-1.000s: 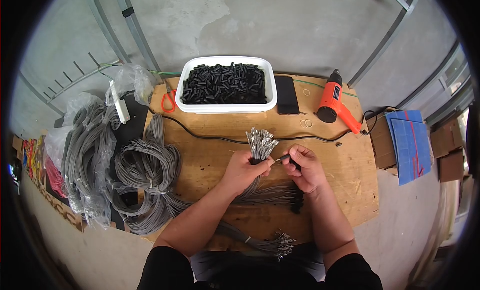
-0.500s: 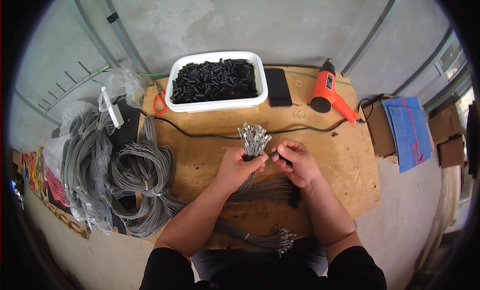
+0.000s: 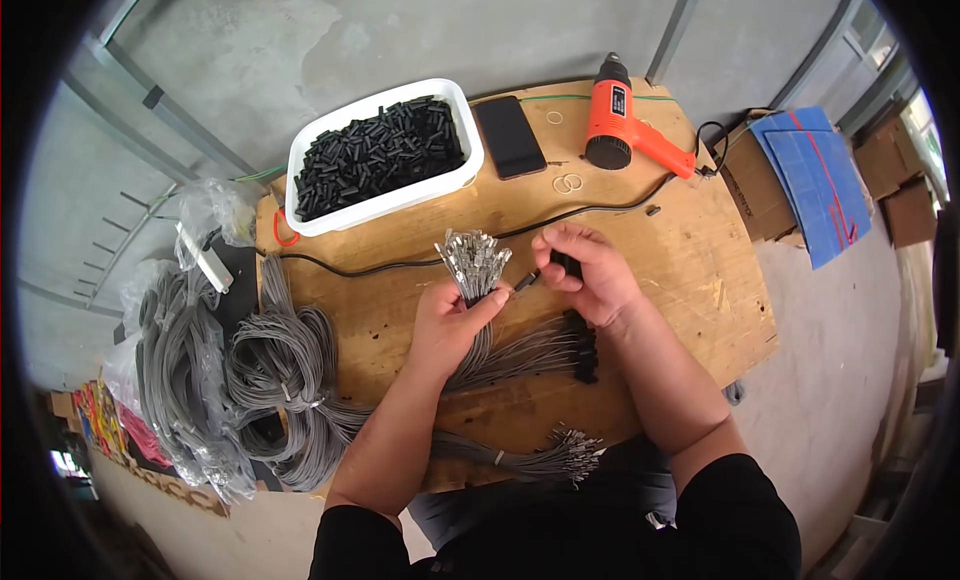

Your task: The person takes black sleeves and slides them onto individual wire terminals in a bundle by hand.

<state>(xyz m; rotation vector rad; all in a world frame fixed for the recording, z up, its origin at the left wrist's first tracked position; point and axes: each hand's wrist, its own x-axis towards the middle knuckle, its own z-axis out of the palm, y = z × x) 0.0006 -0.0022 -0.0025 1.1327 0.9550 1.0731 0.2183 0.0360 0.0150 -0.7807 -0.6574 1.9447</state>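
Note:
My left hand [image 3: 450, 325] is closed around a bundle of thin grey wires [image 3: 470, 258], whose silvery metal terminals fan out above the fist. Beside the left thumb, a short black sleeve [image 3: 526, 280] sticks out toward the right, seemingly on one wire's end. My right hand [image 3: 592, 272] is just to its right, fingers curled, with black sleeve pieces [image 3: 569, 264] between fingers and palm. Below the hands, more grey wires spread over the wood to black-covered ends [image 3: 581, 348]. Another tied wire bundle [image 3: 520, 462] with bare metal ends lies near my lap.
A white tub [image 3: 380, 212] full of black sleeves stands at the back, beside a phone [image 3: 512, 138]. An orange heat gun [image 3: 622, 125] lies at right, and a black cable [image 3: 400, 264] crosses the wooden table [image 3: 690, 290]. Coiled grey wires [image 3: 285, 350] pile up at left.
The camera view has shifted and turned. My right fingertips have drawn back from the left thumb, and a black sleeve now shows in the gap. The left hand keeps the wire bundle.

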